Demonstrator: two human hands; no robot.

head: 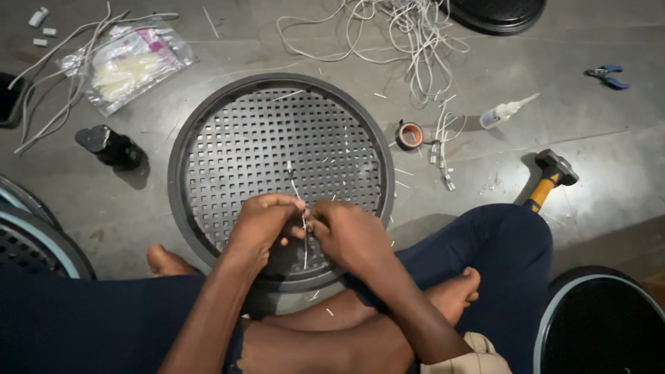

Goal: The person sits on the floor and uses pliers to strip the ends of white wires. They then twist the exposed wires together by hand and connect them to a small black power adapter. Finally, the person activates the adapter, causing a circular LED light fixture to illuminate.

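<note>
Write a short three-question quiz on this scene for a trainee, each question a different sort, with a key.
1. True or false: both hands pinch a thin white wire over the round perforated black grille.
2. Which tool lies by the person's right knee? A) a saw B) a hammer C) a drill
3. Fill in: the small roll of tape lies to the ____ of the grille in the picture.

Key
1. True: the left hand and right hand meet on the wire.
2. B: the hammer, with a yellow and black handle.
3. Right: the tape roll lies just past the grille's rim.
</note>
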